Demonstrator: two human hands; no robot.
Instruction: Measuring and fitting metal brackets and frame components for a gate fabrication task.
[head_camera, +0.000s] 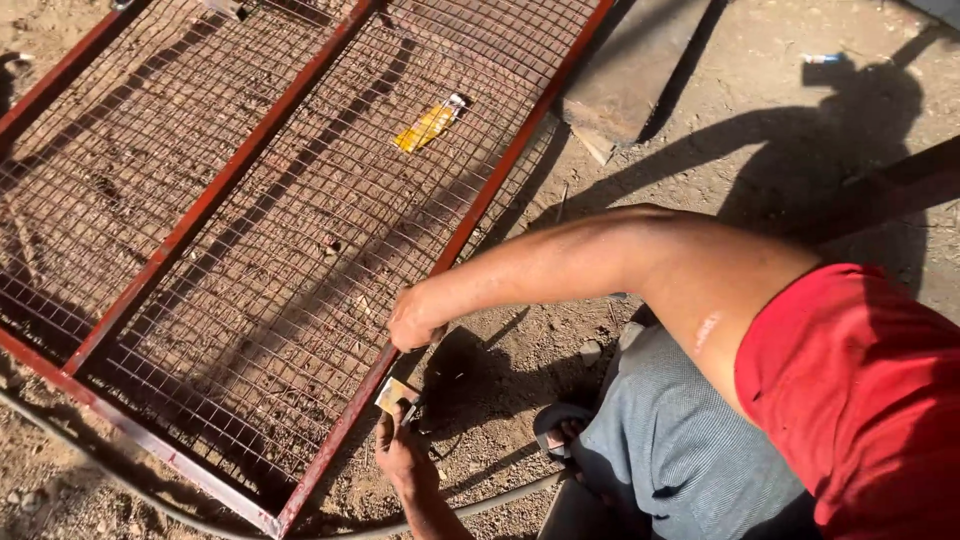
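Rust-red mesh frame (225, 185) flat on the dirt (700, 90), right hand (412, 318) fisted tight on its near bar (470, 215), left hand (402, 458) pinching a small metal plate (393, 394) against that bar: seemingly positioning, calling next for a steady, square hold.

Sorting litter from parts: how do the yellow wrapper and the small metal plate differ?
The yellow wrapper lies loose at the wire mesh, untouched; the metal plate is held against the red frame by the left hand. The wrapper is bright and crumpled, the plate pale and flat. Both are small.
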